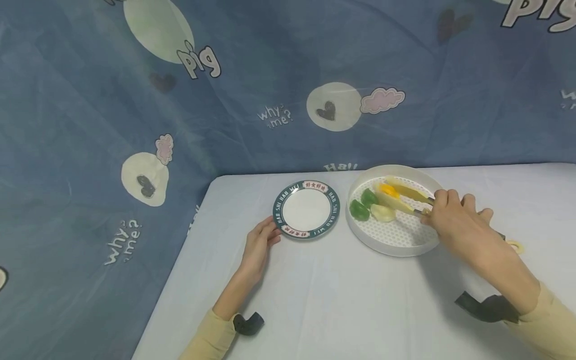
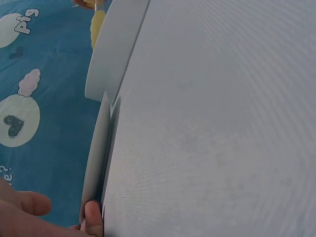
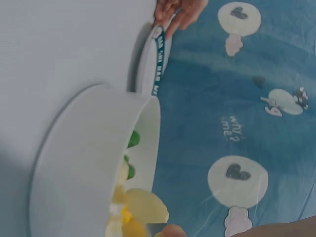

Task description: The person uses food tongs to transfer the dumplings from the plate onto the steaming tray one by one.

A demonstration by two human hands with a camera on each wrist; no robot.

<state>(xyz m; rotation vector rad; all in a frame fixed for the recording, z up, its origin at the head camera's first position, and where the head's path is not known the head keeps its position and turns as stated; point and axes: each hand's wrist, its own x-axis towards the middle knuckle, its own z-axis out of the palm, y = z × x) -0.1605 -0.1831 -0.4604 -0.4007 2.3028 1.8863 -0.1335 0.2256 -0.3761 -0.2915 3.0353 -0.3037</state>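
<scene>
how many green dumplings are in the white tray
2. Both green dumplings lie side by side at the left of the white tray, next to a pale one; the tongs might hide more.

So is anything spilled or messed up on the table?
No, nothing stands out. The plate sits flat and bare, with the left hand touching its rim. The dumplings all lie inside the white round tray, where the right hand holds tongs over them. Nothing has spilled onto the tablecloth.
</scene>
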